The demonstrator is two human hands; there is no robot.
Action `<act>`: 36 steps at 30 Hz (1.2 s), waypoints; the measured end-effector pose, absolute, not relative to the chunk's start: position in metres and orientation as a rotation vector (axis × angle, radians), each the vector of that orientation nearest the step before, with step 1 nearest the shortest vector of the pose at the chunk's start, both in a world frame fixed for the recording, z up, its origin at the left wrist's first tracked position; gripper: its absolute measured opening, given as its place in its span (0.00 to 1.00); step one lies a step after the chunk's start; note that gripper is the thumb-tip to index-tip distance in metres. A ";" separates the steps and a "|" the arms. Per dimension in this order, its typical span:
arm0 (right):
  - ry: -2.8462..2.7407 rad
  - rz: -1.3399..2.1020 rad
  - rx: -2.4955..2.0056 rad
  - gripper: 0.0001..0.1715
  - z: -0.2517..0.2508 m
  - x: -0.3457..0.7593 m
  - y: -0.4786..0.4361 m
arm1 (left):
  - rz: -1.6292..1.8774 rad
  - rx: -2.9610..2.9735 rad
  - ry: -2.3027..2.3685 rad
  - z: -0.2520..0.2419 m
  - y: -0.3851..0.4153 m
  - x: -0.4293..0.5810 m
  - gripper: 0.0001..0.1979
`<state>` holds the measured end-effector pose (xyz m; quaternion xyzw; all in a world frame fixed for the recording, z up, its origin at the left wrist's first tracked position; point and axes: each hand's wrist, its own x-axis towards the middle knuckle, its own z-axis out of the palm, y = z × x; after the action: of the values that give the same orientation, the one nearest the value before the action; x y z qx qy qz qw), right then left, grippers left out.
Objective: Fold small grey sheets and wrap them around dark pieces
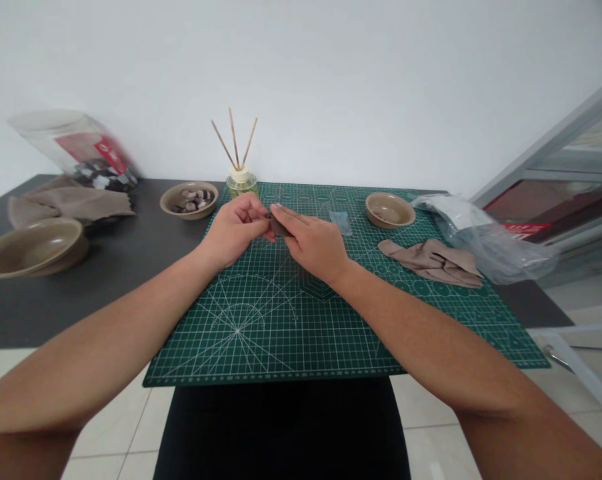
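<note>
We see the left hand, fingers curled, pinching one end of a small dark-brown piece, while the right hand, fingers nearly straight, grips its other end. Flat-looking and partly hidden, the piece slants from far left to near right above the green mat; beyond stands a bottle of sticks.

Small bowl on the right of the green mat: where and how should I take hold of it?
Probably pinch the small bowl by its left rim, coming from the left: it stands upright, rim exposed, while the plastic bag crowds its right and the brown cloth lies in front.
</note>
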<state>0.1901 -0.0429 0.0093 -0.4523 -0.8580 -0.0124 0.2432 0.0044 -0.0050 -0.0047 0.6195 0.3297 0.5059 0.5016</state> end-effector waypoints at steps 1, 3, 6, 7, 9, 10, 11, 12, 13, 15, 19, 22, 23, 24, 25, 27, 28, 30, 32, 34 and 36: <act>-2.340 -0.041 -1.233 0.30 0.009 0.190 -0.043 | 1.210 1.506 0.804 -0.004 -0.005 0.004 0.12; -2.336 -0.052 -1.227 0.30 0.009 0.189 -0.043 | 1.195 1.533 0.817 -0.004 -0.005 0.004 0.11; -2.353 -0.057 -1.206 0.30 0.010 0.189 -0.044 | 1.198 1.584 0.842 -0.003 -0.006 0.004 0.10; -2.362 -0.057 -1.198 0.30 0.011 0.189 -0.045 | 1.200 1.601 0.856 -0.003 -0.006 0.004 0.10; -2.372 -0.059 -1.187 0.31 0.012 0.189 -0.045 | 1.208 1.631 0.885 -0.002 -0.007 0.004 0.09; -2.373 -0.061 -1.184 0.31 0.013 0.189 -0.045 | 1.216 1.642 0.896 -0.001 -0.007 0.004 0.09; -2.373 -0.063 -1.183 0.32 0.013 0.190 -0.045 | 1.225 1.650 0.904 0.000 -0.007 0.004 0.09; -2.372 -0.066 -1.181 0.32 0.013 0.190 -0.045 | 1.236 1.656 0.910 0.000 -0.008 0.004 0.09; -2.371 -0.068 -1.178 0.33 0.013 0.191 -0.045 | 1.245 1.661 0.914 0.001 -0.008 0.004 0.09; -2.372 -0.071 -1.168 0.32 0.013 0.192 -0.044 | 1.258 1.663 0.914 0.002 -0.009 0.004 0.09; -2.355 -0.092 -1.170 0.31 0.012 0.195 -0.043 | 1.245 1.621 0.869 0.001 -0.008 0.002 0.09; -2.359 -0.109 -1.171 0.30 0.012 0.195 -0.043 | 1.226 1.606 0.884 0.000 -0.007 0.001 0.10; -2.365 -0.112 -1.164 0.30 0.012 0.194 -0.043 | 1.221 1.607 0.897 0.000 -0.007 0.001 0.10; -2.372 -0.113 -1.155 0.30 0.012 0.194 -0.044 | 1.214 1.609 0.909 0.000 -0.007 0.001 0.10; -2.378 -0.114 -1.144 0.31 0.012 0.193 -0.044 | 1.207 1.610 0.919 0.000 -0.008 0.001 0.11; -2.387 -0.115 -1.128 0.32 0.011 0.193 -0.044 | 1.196 1.606 0.939 0.000 -0.008 0.001 0.11; -2.390 -0.116 -1.126 0.32 0.011 0.193 -0.043 | 1.191 1.602 0.946 0.000 -0.008 0.001 0.11; -2.388 -0.116 -1.129 0.31 0.011 0.194 -0.042 | 1.178 1.589 0.955 0.000 -0.008 0.001 0.11; -2.381 -0.115 -1.134 0.30 0.010 0.196 -0.041 | 1.162 1.570 0.949 0.001 -0.008 0.001 0.10; -2.368 -0.111 -1.137 0.29 0.010 0.198 -0.039 | 1.156 1.545 0.930 0.001 -0.008 0.001 0.11; -2.351 -0.108 -1.137 0.29 0.009 0.200 -0.038 | 1.157 1.521 0.911 0.001 -0.007 0.002 0.13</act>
<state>0.2004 -0.0381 0.0090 -0.4201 -0.8683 -0.0398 0.2609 0.0020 -0.0072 0.0014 0.6261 0.3749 0.4763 0.4904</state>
